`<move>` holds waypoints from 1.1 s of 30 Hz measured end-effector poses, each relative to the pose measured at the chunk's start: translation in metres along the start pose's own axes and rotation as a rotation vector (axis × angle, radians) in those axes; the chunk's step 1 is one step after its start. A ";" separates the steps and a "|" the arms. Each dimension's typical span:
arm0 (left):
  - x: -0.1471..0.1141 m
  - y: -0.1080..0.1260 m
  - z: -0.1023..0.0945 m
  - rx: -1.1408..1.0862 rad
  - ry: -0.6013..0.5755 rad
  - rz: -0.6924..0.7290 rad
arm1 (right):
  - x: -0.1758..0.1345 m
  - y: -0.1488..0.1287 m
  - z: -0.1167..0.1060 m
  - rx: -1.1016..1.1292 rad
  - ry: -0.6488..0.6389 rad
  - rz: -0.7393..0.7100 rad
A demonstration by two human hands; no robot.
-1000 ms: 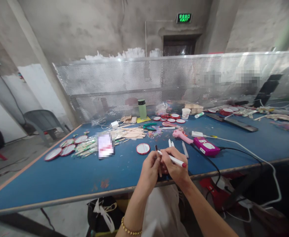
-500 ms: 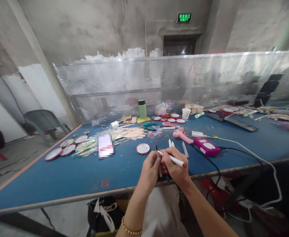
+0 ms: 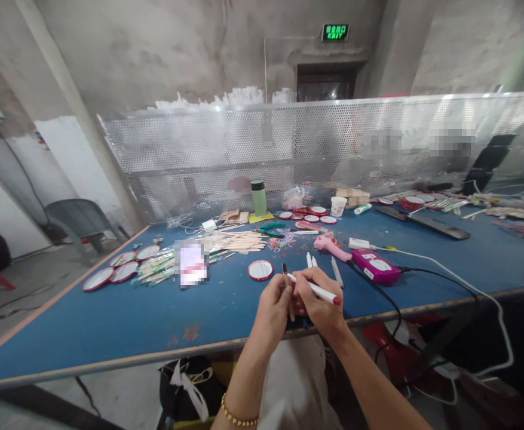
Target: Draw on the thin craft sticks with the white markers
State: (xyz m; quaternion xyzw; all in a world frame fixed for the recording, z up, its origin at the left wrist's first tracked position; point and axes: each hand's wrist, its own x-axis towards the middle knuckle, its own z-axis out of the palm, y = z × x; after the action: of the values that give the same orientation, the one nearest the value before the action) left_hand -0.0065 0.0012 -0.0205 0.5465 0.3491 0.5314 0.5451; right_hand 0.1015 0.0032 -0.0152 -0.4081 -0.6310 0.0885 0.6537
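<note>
Near the table's front edge, my left hand (image 3: 272, 303) pinches a flat wooden stick (image 3: 292, 312) whose upper end is dark. My right hand (image 3: 323, 310) is closed around a white marker (image 3: 325, 293) with a red end. The marker's tip points left, close to the stick; whether it touches, I cannot tell. A round white disc with a red rim (image 3: 260, 270) lies just beyond my left hand. White pens (image 3: 337, 272) lie past my right hand.
A pink tool (image 3: 331, 246) and its purple control box (image 3: 376, 266) lie at right, with cables trailing off the edge. Loose wooden sticks (image 3: 241, 242), pliers (image 3: 273, 228), a green bottle (image 3: 259, 200) and a paper cup (image 3: 337, 206) lie farther back. A phone (image 3: 193, 263) is at left.
Both hands keep the same hold on the stick and the marker. The whole view has shifted very slightly; nothing else visibly differs.
</note>
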 end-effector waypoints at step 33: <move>0.001 -0.002 0.000 -0.040 0.015 -0.038 | 0.002 -0.002 0.000 0.004 -0.001 0.014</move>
State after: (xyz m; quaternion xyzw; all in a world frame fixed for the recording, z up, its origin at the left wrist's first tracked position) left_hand -0.0058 0.0022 -0.0221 0.5247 0.3526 0.5318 0.5635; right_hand 0.1014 0.0027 -0.0126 -0.4112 -0.6284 0.0947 0.6535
